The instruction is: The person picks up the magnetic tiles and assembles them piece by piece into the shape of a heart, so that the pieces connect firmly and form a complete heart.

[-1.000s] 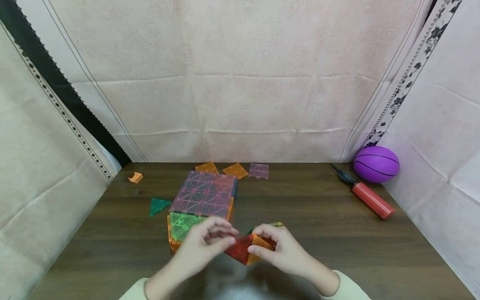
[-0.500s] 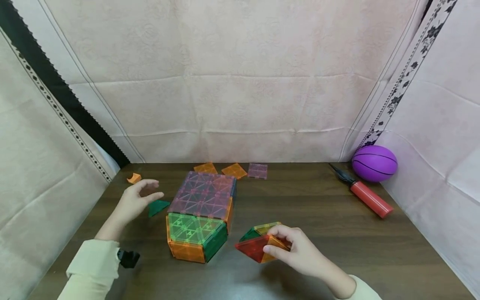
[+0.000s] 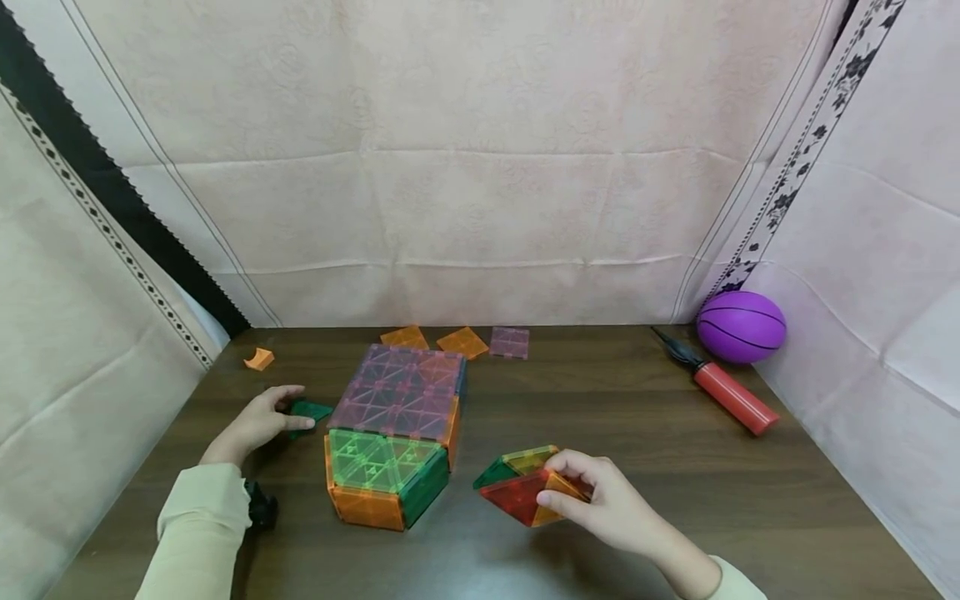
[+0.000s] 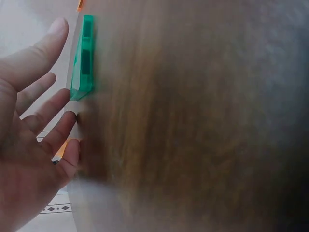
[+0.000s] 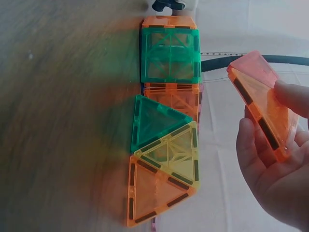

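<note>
At the left of the head view, my left hand (image 3: 258,423) reaches to a green triangular magnetic tile (image 3: 312,409) on the table. The left wrist view shows its fingers spread close beside that tile (image 4: 86,58), without a clear grip. My right hand (image 3: 607,504) pinches an orange triangular tile (image 5: 258,99) joined to a red one (image 3: 517,497). Just behind them stand a green triangle (image 5: 159,123), a yellow one (image 5: 174,152) and another orange one (image 5: 154,188), edge to edge. Whether these join the held pair is hidden. Between the hands sits a box of magnetic tiles (image 3: 386,462) with a purple and green top.
Two orange tiles (image 3: 462,342) and a purple square tile (image 3: 509,342) lie along the back edge. A small orange piece (image 3: 259,359) is at the back left. At the right are a red hand pump (image 3: 735,400) and a purple ball (image 3: 742,327). Cloth walls enclose the table.
My left hand has left the held tiles, swung left and come down to the green triangle. The right hand has shifted slightly right, still holding the orange and red tiles.
</note>
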Motion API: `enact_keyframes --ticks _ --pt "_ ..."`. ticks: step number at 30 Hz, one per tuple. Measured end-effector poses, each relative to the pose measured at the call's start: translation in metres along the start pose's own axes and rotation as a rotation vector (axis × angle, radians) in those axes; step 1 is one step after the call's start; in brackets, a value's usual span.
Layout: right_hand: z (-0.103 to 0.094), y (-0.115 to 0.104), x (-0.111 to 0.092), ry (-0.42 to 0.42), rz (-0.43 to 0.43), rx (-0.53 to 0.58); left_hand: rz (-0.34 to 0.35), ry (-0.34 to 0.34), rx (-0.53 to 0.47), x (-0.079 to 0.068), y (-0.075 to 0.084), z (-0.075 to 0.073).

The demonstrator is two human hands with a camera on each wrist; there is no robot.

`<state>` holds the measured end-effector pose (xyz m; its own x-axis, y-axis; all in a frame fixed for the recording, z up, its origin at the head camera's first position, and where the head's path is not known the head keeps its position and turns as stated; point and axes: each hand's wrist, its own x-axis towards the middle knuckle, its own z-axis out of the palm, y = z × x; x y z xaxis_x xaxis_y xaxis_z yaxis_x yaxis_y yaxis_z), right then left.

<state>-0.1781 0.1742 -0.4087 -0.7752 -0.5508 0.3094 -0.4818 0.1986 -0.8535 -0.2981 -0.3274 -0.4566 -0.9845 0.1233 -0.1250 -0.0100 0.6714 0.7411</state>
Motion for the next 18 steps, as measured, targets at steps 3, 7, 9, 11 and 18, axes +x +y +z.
enact_keyframes --ticks 3,7,9,11,18 --pt "-0.0007 -0.0007 -0.0003 -0.002 -0.005 0.005 -0.01 -0.013 0.014 0.0012 -0.0008 0.0004" --pt "-0.001 -0.0026 -0.0002 -0.011 -0.013 0.013 0.011 -0.014 0.049 0.0008 -0.0001 0.0009" --pt "-0.001 -0.0034 -0.0001 -0.013 -0.012 0.015 0.03 -0.006 0.069 0.0005 0.0008 0.0014" --pt "-0.0011 -0.004 0.0005 -0.016 -0.014 0.016 0.042 0.004 0.094 -0.0004 0.002 0.0013" --pt "-0.0015 -0.005 0.001 -0.015 -0.015 0.019 0.003 0.023 0.171 -0.0026 0.0064 -0.0003"
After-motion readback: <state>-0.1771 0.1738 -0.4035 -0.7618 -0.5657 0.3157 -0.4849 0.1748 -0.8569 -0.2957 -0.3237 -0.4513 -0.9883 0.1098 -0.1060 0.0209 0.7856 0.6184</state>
